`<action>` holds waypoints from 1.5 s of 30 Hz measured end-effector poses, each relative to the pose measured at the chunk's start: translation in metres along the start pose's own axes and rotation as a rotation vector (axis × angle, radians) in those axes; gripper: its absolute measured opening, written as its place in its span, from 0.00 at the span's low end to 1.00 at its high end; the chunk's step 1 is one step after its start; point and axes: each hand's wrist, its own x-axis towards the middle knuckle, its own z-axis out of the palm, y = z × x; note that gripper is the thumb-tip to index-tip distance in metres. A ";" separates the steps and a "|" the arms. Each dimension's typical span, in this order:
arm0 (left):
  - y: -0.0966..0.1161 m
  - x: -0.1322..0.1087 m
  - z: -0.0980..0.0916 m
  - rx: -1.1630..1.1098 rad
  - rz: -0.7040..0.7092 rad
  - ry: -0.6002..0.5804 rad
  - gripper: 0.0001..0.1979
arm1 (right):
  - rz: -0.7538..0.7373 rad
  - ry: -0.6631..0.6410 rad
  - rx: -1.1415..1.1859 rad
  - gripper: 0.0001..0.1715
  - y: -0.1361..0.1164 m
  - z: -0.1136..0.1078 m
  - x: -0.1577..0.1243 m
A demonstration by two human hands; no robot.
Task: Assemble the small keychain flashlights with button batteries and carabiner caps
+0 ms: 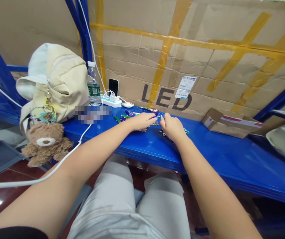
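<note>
Cardboard sheets [207,59] crossed with strips of yellow tape stand behind a blue metal shelf [214,156], printed with the letters LED, and a white label [185,87] sits just beside those letters. Toward the back of the shelf are a white power strip [111,100] with plugs in it and a plastic water bottle [93,84]. A cream backpack [55,79] rests at the left end with a brown teddy bear [45,144] hanging from it, and a cardboard box [232,123] lies toward the right. A loose heap of small keychain parts [135,117] is spread across the shelf directly in front of the person: metal rings, green and blue sticks and coloured clips. The left hand [142,121] lies palm down at the heap's near edge, fingers stretched toward the right hand [172,127], which is bent downward with its fingers curled. Their fingertips nearly meet around a small blue ring [160,114], and more dark metal pieces [162,133] lie just under and beside the right hand. Neither hand is clenched into a fist, but the fingertips hide whatever is between them, so I can't tell whether either hand is grasping a part or only touching the heap. A bright green clip [186,131] lies just past the right hand.
</note>
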 end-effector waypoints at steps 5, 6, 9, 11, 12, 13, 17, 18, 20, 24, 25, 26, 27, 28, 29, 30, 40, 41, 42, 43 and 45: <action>0.000 0.001 0.000 0.005 0.015 -0.009 0.19 | 0.011 -0.002 0.006 0.17 -0.001 0.000 0.000; 0.000 0.001 0.000 -0.003 0.008 -0.006 0.19 | 0.014 0.000 0.008 0.17 -0.001 -0.001 0.000; 0.002 0.001 0.000 -0.006 -0.011 0.001 0.18 | 0.029 -0.001 0.015 0.18 -0.002 -0.002 0.000; 0.002 0.000 0.000 0.003 -0.007 0.009 0.18 | 0.031 -0.005 0.019 0.18 -0.003 -0.003 0.000; 0.003 0.000 0.000 0.010 -0.006 0.013 0.17 | 0.026 -0.007 0.020 0.18 -0.003 -0.002 0.000; 0.003 0.000 0.001 0.017 -0.007 0.017 0.17 | 0.016 -0.008 0.018 0.18 -0.003 -0.002 0.000; 0.003 0.002 0.004 0.015 -0.030 0.058 0.17 | -0.018 -0.012 0.007 0.18 -0.004 -0.001 0.000; 0.003 0.003 0.005 0.001 -0.041 0.076 0.17 | -0.018 -0.015 0.012 0.17 -0.004 -0.001 0.000; 0.002 0.005 0.005 -0.039 -0.070 0.108 0.17 | -0.014 -0.021 0.045 0.17 -0.003 0.000 0.000; -0.006 0.009 0.002 -0.128 -0.188 0.179 0.16 | 0.019 0.016 0.236 0.17 0.003 0.004 0.001; -0.008 0.009 0.001 -0.169 -0.242 0.203 0.16 | 0.037 0.034 0.305 0.17 0.006 0.006 0.001; -0.011 0.010 0.000 -0.229 -0.304 0.217 0.15 | 0.060 0.052 0.372 0.16 0.010 0.008 0.002; -0.013 0.010 -0.001 -0.309 -0.363 0.213 0.15 | 0.084 0.067 0.433 0.16 0.013 0.010 0.003; -0.014 0.010 -0.001 -0.413 -0.420 0.193 0.14 | 0.106 0.078 0.484 0.15 0.016 0.012 0.003; -0.015 0.010 -0.001 -0.538 -0.471 0.160 0.14 | 0.125 0.085 0.527 0.14 0.018 0.014 0.004; -0.014 0.010 -0.001 -0.676 -0.504 0.119 0.15 | 0.139 0.087 0.562 0.14 0.020 0.015 0.005; -0.027 0.005 -0.012 -0.204 -0.335 0.137 0.14 | 0.152 0.054 0.661 0.12 0.024 0.020 0.005; -0.032 0.002 -0.015 -0.032 -0.303 0.137 0.12 | 0.153 0.052 0.653 0.12 0.025 0.020 0.005; -0.036 0.000 -0.017 0.077 -0.288 0.127 0.12 | 0.153 0.051 0.646 0.11 0.025 0.020 0.005; -0.040 -0.002 -0.020 0.143 -0.283 0.114 0.12 | 0.153 0.049 0.639 0.11 0.026 0.020 0.005; -0.045 -0.006 -0.025 0.195 -0.297 0.059 0.13 | 0.156 0.042 0.628 0.11 0.027 0.019 0.005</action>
